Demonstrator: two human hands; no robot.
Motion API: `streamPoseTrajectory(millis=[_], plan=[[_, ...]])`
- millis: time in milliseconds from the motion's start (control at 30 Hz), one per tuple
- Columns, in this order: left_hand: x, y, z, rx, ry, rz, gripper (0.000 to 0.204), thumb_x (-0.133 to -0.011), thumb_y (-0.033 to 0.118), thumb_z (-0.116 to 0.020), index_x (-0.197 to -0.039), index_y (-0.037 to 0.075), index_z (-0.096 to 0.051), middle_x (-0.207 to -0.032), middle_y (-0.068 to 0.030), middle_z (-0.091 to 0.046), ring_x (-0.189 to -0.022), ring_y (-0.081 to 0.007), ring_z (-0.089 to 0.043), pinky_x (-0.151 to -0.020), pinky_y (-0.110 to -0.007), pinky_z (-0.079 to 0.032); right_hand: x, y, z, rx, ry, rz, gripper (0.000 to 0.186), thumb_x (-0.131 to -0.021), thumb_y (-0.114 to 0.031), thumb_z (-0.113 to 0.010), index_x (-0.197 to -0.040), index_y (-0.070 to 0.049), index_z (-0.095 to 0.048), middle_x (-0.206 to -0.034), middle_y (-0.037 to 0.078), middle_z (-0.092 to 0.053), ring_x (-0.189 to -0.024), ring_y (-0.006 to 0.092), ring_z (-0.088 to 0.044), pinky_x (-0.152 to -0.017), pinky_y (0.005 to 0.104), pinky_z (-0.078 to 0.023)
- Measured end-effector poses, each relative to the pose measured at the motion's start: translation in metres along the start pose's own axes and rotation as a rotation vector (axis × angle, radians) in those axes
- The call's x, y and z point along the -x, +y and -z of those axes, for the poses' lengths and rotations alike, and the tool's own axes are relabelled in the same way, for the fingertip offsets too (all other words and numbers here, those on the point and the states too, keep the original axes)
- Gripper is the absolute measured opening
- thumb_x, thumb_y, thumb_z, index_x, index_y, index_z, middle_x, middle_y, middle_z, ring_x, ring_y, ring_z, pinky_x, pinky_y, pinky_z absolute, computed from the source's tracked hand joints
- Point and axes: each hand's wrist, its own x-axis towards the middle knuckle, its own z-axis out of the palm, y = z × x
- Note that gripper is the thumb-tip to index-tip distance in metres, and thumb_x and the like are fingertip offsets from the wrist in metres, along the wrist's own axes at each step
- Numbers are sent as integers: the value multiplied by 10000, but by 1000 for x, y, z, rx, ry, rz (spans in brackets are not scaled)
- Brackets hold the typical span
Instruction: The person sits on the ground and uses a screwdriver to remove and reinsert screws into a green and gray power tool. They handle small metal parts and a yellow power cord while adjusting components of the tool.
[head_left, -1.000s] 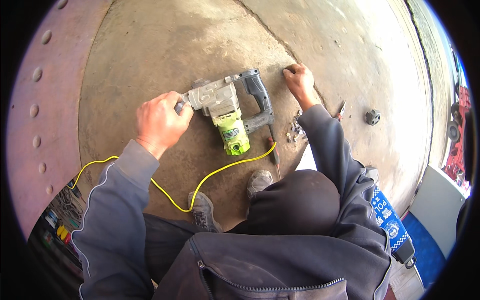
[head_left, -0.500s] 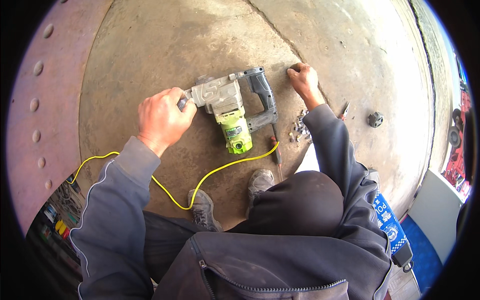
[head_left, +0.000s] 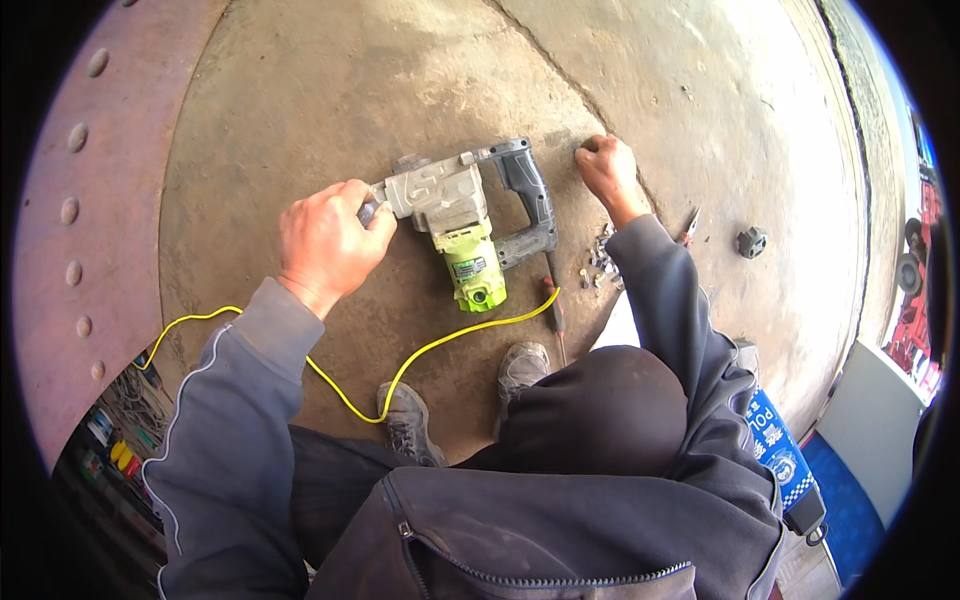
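Nearest, the person's shoes (head_left: 404, 412) rest on the floor (head_left: 320, 90), on the near side of the drill (head_left: 455, 205). A yellow cord (head_left: 440, 340) bends between them and the drill, its right end at a screwdriver (head_left: 558, 312) just on the near side of the drill's handle. The drill lies on the floor, green end toward the person, grey nose to the left; the left hand (head_left: 330, 235) is closed around that nose. Right of the drill lie loose bits (head_left: 600, 262). Past them the right hand (head_left: 608, 172) is curled near the handle; whether it pinches anything cannot be told. Farther right of the drill are pliers (head_left: 691, 226) and, well apart, a black knob (head_left: 752, 242).
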Motion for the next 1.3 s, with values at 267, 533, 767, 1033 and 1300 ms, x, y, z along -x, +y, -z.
streamPoseTrajectory(millis=[267, 533, 767, 1033, 1300], plan=[[1, 0, -1, 20, 19, -13, 228, -892, 308, -765, -915, 82, -760, -878, -138, -778, -796, -405, -756, -706, -527, -592, 4, 1, 3, 0, 8, 13, 292, -857, -204, -640, -972, -32, -846, -983, 277, -784, -948, 450, -779, -921, 501, -617], [4, 3, 0, 20, -21, 13, 241, -900, 317, -749, -891, 76, -751, -888, -144, -776, -800, -415, -751, -716, -536, -589, 7, -2, 4, 23, -4, 13, 304, -877, -223, -627, -978, -33, -841, -991, 279, -778, -949, 457, -770, -912, 507, -616], [2, 0, 2, 1, 1, 5, 235, -901, 312, -737, -916, 79, -763, -892, -139, -781, -801, -405, -756, -713, -531, -588, 3, -5, -1, -7, 55, 117, 248, -882, -192, -659, -948, 0, -801, -1005, 278, -761, -986, 465, -743, -911, 530, -593], [3, 4, 5, -19, -23, 21, 240, -885, 277, -771, -983, 61, -802, -920, -161, -793, -835, -389, -770, -737, -491, -599, 17, 1, -9, 14, 108, 157, 207, -932, -206, -683, -998, -31, -771, -1093, 220, -729, -1104, 434, -683, -972, 513, -557], [4, 1, 2, -6, 8, -11, 239, -892, 313, -746, -912, 75, -754, -869, -133, -774, -783, -396, -755, -702, -526, -590, 18, -4, -10, 24, 113, 165, 176, -922, -205, -702, -967, -43, -756, -1108, 198, -725, -1103, 431, -682, -952, 516, -562]])
